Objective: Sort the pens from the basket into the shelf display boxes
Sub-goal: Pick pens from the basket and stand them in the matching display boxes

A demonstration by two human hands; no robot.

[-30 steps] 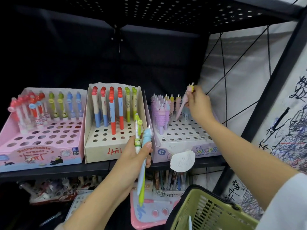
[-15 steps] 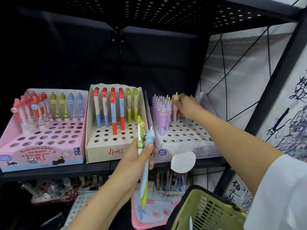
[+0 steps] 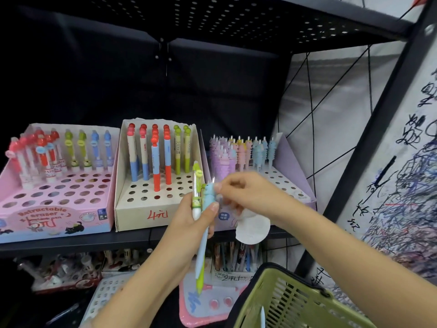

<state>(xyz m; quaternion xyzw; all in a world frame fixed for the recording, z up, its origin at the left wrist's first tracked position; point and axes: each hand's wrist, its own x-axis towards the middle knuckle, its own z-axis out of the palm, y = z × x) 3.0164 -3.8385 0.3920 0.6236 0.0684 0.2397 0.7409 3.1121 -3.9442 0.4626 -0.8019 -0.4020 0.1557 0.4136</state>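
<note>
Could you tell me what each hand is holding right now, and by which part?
The left hand grips a blue pen and a green pen around their upper barrels. The right hand pinches the blue pen's top.

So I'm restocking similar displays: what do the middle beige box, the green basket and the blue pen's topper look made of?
Beige box: apparently matte cardboard; its top edge is ragged and a price is handwritten on the front.
Green basket: likely moulded plastic, slightly glossy, with regular slotted walls.
Blue pen topper, between the left hand and right hand: possibly soft rubber or silicone, matte and ridged; blur leaves it uncertain.
</note>
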